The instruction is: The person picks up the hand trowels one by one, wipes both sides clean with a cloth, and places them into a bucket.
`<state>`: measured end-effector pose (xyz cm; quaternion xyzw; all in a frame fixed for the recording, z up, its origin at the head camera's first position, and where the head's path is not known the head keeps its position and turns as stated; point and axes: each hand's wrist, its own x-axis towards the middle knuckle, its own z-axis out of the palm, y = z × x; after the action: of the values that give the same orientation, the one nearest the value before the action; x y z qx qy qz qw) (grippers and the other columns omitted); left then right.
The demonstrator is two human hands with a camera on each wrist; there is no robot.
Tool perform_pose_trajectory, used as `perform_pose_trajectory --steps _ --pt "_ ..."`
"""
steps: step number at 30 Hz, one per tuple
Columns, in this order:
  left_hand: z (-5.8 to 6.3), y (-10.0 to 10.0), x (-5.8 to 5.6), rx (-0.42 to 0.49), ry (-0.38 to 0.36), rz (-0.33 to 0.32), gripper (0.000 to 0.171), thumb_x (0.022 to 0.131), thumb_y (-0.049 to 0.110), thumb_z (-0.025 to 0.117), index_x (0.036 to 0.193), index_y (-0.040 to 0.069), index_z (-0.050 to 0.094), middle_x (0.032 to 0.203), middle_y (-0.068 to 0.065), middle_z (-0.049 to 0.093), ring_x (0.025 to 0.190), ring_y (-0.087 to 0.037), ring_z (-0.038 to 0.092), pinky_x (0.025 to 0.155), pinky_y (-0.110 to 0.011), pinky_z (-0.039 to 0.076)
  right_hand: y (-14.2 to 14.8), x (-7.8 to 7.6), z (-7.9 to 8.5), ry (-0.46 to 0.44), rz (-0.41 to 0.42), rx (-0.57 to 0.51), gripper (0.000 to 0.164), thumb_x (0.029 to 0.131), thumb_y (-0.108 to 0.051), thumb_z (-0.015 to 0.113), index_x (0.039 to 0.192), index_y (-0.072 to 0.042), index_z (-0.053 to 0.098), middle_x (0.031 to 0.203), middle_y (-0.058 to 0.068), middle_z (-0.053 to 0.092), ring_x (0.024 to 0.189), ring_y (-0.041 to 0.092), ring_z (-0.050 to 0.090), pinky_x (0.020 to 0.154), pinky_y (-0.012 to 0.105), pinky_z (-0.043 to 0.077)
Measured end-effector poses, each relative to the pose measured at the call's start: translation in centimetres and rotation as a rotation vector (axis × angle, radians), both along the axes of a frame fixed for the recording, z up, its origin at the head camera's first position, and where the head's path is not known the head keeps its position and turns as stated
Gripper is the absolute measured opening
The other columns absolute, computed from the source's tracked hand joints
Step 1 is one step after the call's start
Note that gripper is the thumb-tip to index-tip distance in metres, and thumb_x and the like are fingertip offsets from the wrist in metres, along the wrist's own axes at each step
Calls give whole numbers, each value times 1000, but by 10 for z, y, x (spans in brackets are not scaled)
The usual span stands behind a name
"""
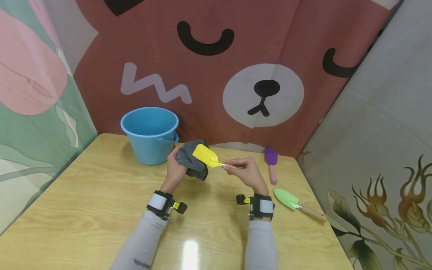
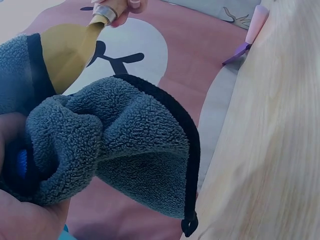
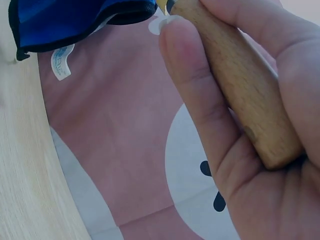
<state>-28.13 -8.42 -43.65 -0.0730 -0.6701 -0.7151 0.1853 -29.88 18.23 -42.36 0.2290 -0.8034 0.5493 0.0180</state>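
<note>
My left hand (image 1: 176,169) grips a bunched grey cloth (image 1: 190,157) with black edging, held above the table. In the left wrist view the cloth (image 2: 135,125) looks fluffy, and its blue side (image 3: 80,20) shows in the right wrist view. My right hand (image 1: 248,173) pinches the wooden handle (image 3: 240,75) of a small yellow shovel (image 1: 206,155), thumb along one side. The shovel's blade points left and overlaps the cloth in the head view; in the left wrist view part of the blade (image 2: 67,50) is hidden behind a cloth fold.
A blue bucket (image 1: 150,144) stands at the back left of the wooden table (image 1: 84,210). On the right lie a purple shovel (image 1: 271,157) with a pink handle and a green trowel (image 1: 286,198) with a wooden handle. Printed curtains (image 1: 202,90) hang right behind the table.
</note>
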Motion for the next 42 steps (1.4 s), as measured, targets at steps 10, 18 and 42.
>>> perform_pose_trajectory --steps 10,18,42 --pt "-25 -8 -22 81 69 24 36 96 5 67 131 -3 60 130 -17 61 117 -13 56 104 -27 45 0 4 4 -31 -6 23 24 89 -10 79 110 2 77 113 15 75 86 19 75 80 33 61" --pt "-27 -12 -24 88 62 89 36 98 6 66 133 0 60 130 -13 63 119 -15 57 103 -28 46 -2 19 21 -26 9 23 25 89 -9 78 110 5 76 110 18 75 87 20 75 82 33 60" --pt "-30 6 -19 41 81 11 39 93 1 70 130 -3 61 130 -20 63 118 -15 59 105 -34 47 11 23 26 29 -137 -59 23 91 -10 76 109 4 77 100 19 77 85 30 75 81 30 60"
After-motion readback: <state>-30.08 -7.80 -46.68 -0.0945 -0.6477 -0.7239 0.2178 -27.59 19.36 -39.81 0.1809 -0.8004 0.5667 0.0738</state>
